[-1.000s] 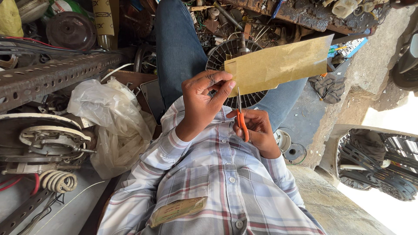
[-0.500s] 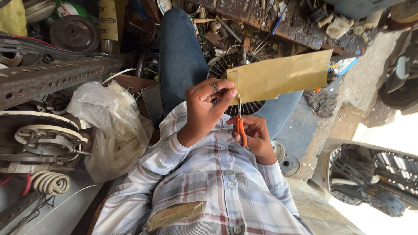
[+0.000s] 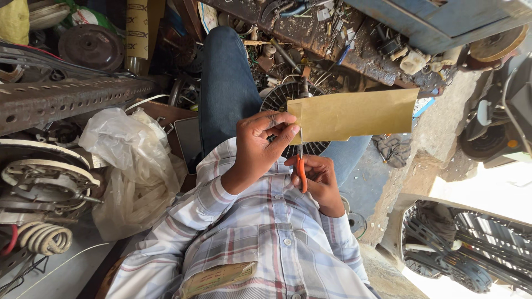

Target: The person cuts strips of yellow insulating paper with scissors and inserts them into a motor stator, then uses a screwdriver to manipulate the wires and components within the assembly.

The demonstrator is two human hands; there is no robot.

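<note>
My left hand pinches the left end of a tan paper sheet and holds it out flat above my lap. Just below it, my right hand grips orange-handled scissors. Their blades point up at the sheet's lower edge, close to my left fingers. The blade tips are mostly hidden behind the paper. I am wearing a plaid shirt and blue jeans.
A crumpled clear plastic bag lies at my left beside a perforated metal rail and a coiled spring. A cluttered bench of metal parts runs across the top. A round fan grille sits under the paper.
The paper has tipped from a slant to nearly level and sits slightly lower. Both hands keep their grips, with the scissors still at the sheet's lower edge.
</note>
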